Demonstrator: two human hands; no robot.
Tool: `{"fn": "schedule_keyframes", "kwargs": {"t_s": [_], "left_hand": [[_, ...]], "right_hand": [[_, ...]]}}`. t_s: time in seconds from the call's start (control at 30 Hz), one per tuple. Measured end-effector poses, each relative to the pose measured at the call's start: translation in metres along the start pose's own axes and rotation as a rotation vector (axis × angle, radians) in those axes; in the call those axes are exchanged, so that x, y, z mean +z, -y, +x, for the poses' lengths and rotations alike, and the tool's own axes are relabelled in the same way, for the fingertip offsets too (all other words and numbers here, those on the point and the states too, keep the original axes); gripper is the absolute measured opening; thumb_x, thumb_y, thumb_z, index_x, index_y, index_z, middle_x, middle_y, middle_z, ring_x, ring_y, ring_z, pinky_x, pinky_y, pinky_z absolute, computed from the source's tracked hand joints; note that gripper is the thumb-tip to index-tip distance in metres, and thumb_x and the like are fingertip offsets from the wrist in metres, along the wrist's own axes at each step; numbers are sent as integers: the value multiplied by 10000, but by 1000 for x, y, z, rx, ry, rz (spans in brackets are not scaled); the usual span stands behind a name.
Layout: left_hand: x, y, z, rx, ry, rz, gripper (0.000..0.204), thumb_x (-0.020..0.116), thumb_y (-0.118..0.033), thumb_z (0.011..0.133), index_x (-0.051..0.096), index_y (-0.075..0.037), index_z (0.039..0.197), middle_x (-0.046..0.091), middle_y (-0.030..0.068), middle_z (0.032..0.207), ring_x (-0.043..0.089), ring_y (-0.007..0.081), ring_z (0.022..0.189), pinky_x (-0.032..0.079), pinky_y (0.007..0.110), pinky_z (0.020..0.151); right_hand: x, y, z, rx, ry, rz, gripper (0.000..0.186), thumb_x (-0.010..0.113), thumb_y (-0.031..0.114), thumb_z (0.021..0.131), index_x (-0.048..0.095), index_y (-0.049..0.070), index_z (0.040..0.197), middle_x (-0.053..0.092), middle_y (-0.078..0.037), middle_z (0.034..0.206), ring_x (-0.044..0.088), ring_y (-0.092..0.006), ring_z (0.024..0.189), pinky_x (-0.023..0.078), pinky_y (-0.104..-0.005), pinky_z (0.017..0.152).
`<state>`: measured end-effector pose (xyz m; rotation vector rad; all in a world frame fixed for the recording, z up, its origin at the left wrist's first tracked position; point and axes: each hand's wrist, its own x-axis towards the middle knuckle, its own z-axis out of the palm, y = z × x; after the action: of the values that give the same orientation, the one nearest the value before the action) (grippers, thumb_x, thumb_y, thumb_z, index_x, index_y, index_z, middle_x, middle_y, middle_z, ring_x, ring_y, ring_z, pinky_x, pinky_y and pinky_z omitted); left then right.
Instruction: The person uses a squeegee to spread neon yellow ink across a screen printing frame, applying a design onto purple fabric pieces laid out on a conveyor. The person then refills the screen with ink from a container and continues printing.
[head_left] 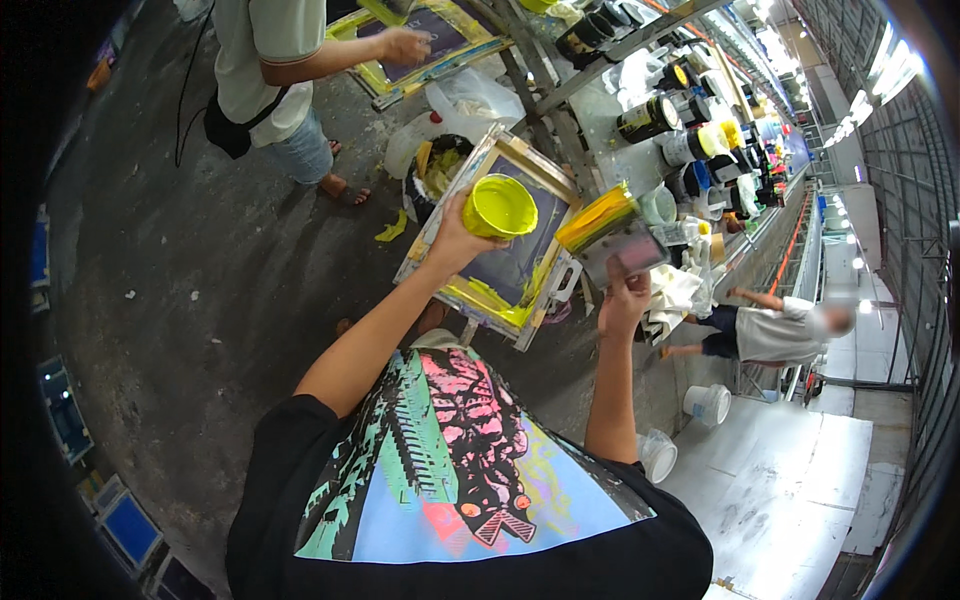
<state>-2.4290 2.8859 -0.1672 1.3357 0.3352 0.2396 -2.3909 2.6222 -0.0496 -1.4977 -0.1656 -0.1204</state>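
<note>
While left hand clasps yellow tub from left | right hand grips scraper (smeared)

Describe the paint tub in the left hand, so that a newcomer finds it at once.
Find the framed printing screen before the black T-shirt. Over it, the left hand holds a round, open paint tub. Unlike the black bucket beside the screen, this tub is yellow-green inside and out.

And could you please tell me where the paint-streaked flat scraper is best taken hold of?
Probably by the near end of the flat scraper, coming from the person's side, where the right grip holds it: the far end is smeared with yellow and orange paint, while the near end looks flat and cleaner.
</note>
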Motion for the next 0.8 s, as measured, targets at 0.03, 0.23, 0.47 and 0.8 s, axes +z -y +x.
{"fn": "schedule_keyframes", "kwargs": {"t_s": [0.03, 0.23, 0.47, 0.8], "left_hand": [[3, 0, -2, -37, 31, -49, 1065, 966, -66, 575, 411, -97, 1483, 508, 110, 1416, 497, 269, 1331, 421, 398, 1133], [24, -23, -8, 32, 131, -224, 1015, 953, -65, 585, 449, -161, 1460, 526, 75, 1415, 517, 248, 1317, 440, 390, 1116], [13, -40, -12, 260, -38, 115, 977, 938, -85, 595, 470, -173, 1448, 521, 101, 1393, 495, 318, 1325, 423, 426, 1126], [18, -57, -15, 434, -44, 302, 941, 902, -72, 635, 450, -159, 1456, 482, 150, 1399, 473, 388, 1336, 432, 466, 1104]], "right_hand": [[13, 11, 0, 50, 1, 99, 214, 749, 15, 913, 653, 44, 1102, 697, -30, 1083, 644, -129, 982, 505, -302, 864], [26, 3, -5, 154, 42, 250, 324, 735, 21, 925, 616, 61, 1224, 678, -36, 1181, 645, -153, 1091, 530, -328, 932], [24, 7, -6, 152, 52, 190, 314, 739, 16, 921, 632, 51, 1214, 691, -42, 1157, 664, -148, 1050, 540, -309, 912], [13, 2, -11, 132, 46, 139, 314, 728, -9, 918, 630, 22, 1214, 690, -55, 1150, 667, -147, 1044, 535, -306, 924]]}}
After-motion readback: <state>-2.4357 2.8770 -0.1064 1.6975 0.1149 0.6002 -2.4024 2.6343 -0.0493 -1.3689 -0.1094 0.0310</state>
